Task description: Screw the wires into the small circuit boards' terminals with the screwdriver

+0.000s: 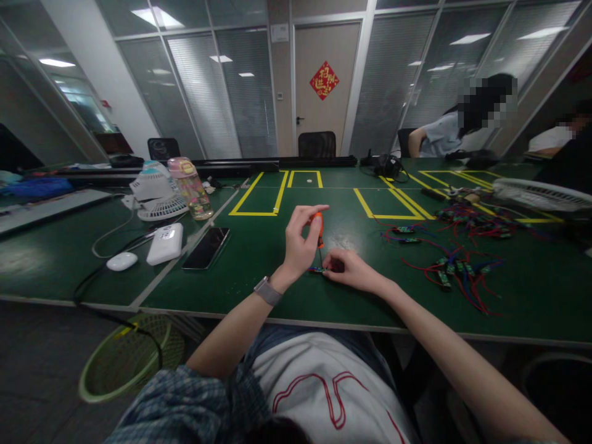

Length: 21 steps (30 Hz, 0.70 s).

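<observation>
We clamp left fingers (305,213) on a screwdriver (319,228), right fingers (335,254) on a board (316,270), seemingly mid-work near the tabletop's (370,303) front edge. Other boards' (444,279) progress is unclear.

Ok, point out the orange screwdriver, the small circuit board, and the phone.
Orange screwdriver (320,240): head view, on the handle.
Small circuit board (317,270): head view, on its visible left part.
Phone (206,248): head view, middle of the dark screen.

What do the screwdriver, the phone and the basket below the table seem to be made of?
Screwdriver: the handle is probably plastic, going by its bright, even orange; the thin grey shaft looks metal. Phone: apparently glossy glass on top, from its smooth, dark face. Basket: likely green plastic, finely perforated; finish too dim to tell.
</observation>
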### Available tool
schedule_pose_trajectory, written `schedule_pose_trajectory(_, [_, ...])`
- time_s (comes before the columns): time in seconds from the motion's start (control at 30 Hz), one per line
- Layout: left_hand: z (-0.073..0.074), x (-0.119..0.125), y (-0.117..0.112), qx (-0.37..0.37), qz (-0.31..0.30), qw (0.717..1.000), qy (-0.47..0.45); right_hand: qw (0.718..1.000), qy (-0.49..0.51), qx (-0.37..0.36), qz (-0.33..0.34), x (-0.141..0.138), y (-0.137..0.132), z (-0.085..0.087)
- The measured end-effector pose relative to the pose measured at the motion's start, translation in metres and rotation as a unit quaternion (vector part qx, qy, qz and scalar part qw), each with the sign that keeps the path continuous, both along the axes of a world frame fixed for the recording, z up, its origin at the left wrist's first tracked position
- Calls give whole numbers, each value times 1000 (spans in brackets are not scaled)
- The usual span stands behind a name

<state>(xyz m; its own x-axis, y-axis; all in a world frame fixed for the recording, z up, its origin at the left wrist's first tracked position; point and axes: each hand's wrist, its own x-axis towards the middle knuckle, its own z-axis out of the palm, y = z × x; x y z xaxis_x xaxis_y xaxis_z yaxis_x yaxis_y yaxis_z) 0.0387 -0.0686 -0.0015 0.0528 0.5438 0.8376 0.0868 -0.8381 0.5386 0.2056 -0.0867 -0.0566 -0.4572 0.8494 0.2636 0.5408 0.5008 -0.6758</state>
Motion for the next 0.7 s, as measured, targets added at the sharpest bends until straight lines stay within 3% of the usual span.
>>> schedule_pose_trajectory(0.4, [1, -2, -1, 20, 18, 1000, -6, 1000, -4, 1, 0, 0, 0, 1])
schedule_pose_trajectory(0.7, [-2, 0, -1, -7, 12, 1000, -21, 1000, -3, -7, -2, 0, -1, 3])
